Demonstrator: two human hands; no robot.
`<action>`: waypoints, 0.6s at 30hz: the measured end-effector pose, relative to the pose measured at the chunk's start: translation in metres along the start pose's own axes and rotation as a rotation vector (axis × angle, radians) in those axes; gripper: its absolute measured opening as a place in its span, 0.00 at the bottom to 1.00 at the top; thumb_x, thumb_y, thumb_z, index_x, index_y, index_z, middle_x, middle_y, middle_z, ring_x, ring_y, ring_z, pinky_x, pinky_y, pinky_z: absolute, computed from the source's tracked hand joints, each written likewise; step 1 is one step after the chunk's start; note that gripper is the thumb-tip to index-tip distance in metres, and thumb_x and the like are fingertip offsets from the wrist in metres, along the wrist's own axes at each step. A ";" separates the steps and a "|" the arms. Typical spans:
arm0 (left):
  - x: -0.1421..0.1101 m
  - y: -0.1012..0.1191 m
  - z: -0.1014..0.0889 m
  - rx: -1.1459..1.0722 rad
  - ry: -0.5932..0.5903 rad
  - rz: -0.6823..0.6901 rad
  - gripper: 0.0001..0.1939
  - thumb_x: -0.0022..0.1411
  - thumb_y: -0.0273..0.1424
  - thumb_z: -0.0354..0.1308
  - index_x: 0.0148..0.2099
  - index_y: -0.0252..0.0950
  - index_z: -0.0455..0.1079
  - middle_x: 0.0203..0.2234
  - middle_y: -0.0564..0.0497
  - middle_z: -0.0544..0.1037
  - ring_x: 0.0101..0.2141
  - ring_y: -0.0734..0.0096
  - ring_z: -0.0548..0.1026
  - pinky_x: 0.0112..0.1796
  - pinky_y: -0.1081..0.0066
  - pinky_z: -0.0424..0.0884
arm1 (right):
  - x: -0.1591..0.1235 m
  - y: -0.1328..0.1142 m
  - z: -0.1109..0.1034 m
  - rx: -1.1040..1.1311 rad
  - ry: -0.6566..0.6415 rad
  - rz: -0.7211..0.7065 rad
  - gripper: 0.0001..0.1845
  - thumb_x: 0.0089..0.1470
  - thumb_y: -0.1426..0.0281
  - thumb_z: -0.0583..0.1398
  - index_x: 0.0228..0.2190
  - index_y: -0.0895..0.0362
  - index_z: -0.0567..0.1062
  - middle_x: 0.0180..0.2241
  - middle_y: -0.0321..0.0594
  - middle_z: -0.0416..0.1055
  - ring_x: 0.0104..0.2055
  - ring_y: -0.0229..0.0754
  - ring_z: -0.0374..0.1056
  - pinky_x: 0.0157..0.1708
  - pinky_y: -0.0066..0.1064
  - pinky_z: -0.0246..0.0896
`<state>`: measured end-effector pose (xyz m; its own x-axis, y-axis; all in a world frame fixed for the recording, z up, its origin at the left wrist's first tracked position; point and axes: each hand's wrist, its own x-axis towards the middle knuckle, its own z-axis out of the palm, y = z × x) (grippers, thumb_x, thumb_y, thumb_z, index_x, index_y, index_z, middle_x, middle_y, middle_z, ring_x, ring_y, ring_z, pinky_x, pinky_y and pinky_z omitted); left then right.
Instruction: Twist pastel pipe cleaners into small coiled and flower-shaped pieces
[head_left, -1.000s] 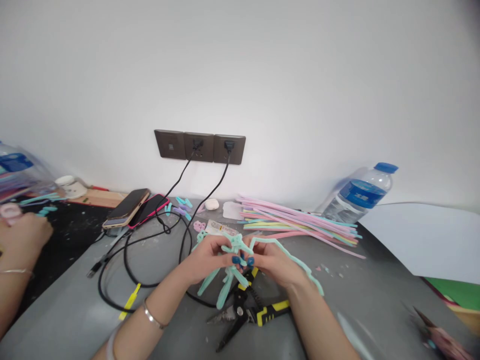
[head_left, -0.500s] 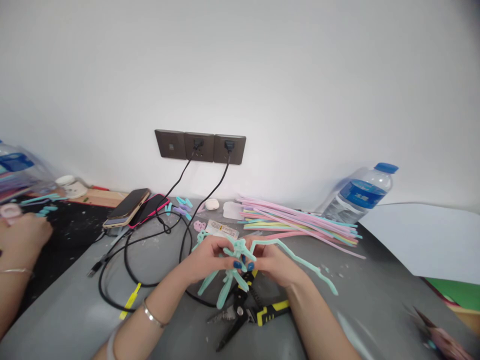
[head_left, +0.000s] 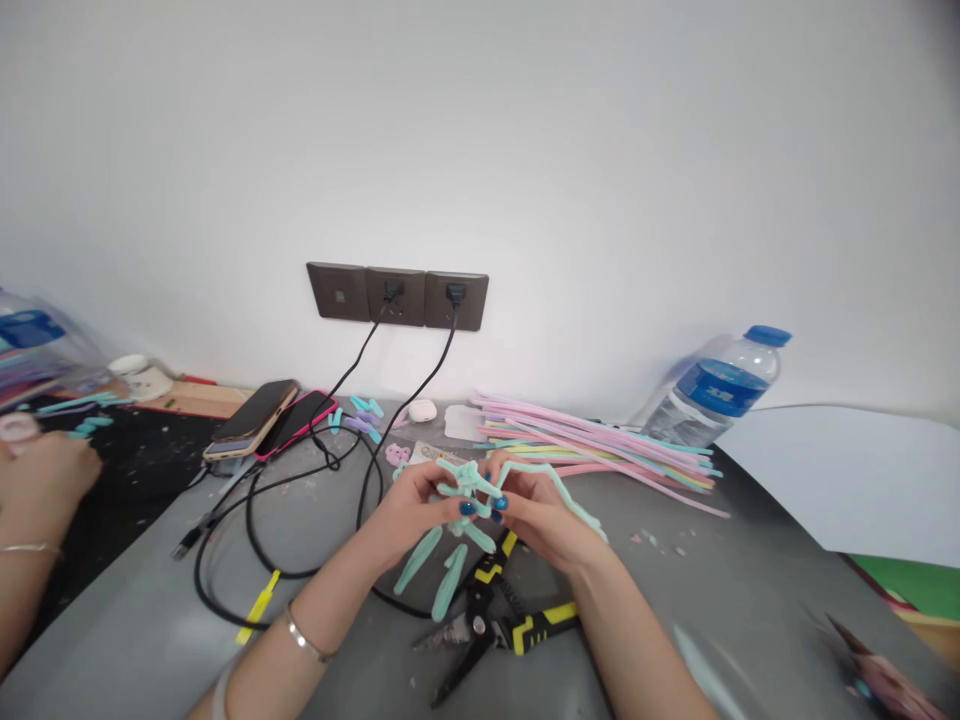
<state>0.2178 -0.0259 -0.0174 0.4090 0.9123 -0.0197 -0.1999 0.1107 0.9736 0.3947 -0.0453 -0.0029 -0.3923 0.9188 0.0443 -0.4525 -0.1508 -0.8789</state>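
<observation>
A figure of mint-green pipe cleaners [head_left: 448, 585], with several bent strands, is held up between both hands over the table. My left hand [head_left: 415, 508] pinches its upper part from the left, thumb and fingers closed. From the right, my right hand [head_left: 536, 515] grips the same piece with its fingertips, close to the left thumb. One long strand arcs over the back of the right hand. Just below, wire strippers [head_left: 480, 622] with yellow-and-black handles lie open on the table. The fingers hide the join of the strands.
Pastel pipe cleaners [head_left: 592, 440] lie in a bundle by the wall, beside a leaning water bottle [head_left: 720, 388]. Black cables [head_left: 251, 510] loop at left near stacked phones [head_left: 251, 420]. Another person's hand [head_left: 45, 485] works at far left. White paper [head_left: 847, 480] covers the right.
My right hand has turned, and the long strand now bends back close over it instead of reaching far out to the right. The fingers still hold the figure's upper part.
</observation>
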 end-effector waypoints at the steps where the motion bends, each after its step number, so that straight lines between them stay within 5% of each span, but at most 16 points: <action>1: 0.000 0.000 -0.001 -0.010 -0.007 -0.002 0.19 0.42 0.40 0.72 0.31 0.32 0.74 0.25 0.52 0.75 0.27 0.73 0.71 0.30 0.74 0.68 | 0.000 0.000 0.000 0.003 -0.004 -0.005 0.15 0.43 0.63 0.70 0.27 0.56 0.71 0.28 0.33 0.67 0.28 0.36 0.64 0.28 0.26 0.57; 6: -0.003 0.003 0.001 -0.094 -0.094 -0.086 0.20 0.40 0.41 0.73 0.29 0.32 0.73 0.23 0.52 0.76 0.24 0.72 0.73 0.28 0.73 0.69 | -0.001 0.002 -0.002 0.002 -0.042 0.000 0.13 0.44 0.65 0.70 0.25 0.56 0.72 0.25 0.34 0.70 0.27 0.39 0.68 0.30 0.30 0.61; 11: -0.003 0.004 0.008 -0.121 -0.075 -0.050 0.20 0.34 0.38 0.75 0.27 0.32 0.72 0.22 0.54 0.73 0.25 0.74 0.70 0.29 0.74 0.68 | 0.001 0.006 -0.003 -0.042 -0.031 -0.064 0.13 0.42 0.64 0.71 0.22 0.57 0.73 0.24 0.33 0.67 0.26 0.36 0.62 0.28 0.27 0.56; 18: -0.004 0.010 0.009 -0.104 -0.277 -0.004 0.16 0.41 0.37 0.73 0.23 0.32 0.71 0.22 0.54 0.70 0.27 0.74 0.67 0.32 0.74 0.66 | 0.002 0.002 -0.001 -0.111 -0.099 -0.067 0.15 0.41 0.63 0.71 0.22 0.56 0.72 0.24 0.33 0.64 0.27 0.37 0.59 0.28 0.27 0.53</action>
<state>0.2223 -0.0316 -0.0056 0.6343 0.7712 0.0533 -0.2820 0.1666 0.9448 0.3939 -0.0438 -0.0056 -0.4437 0.8842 0.1461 -0.3907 -0.0442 -0.9195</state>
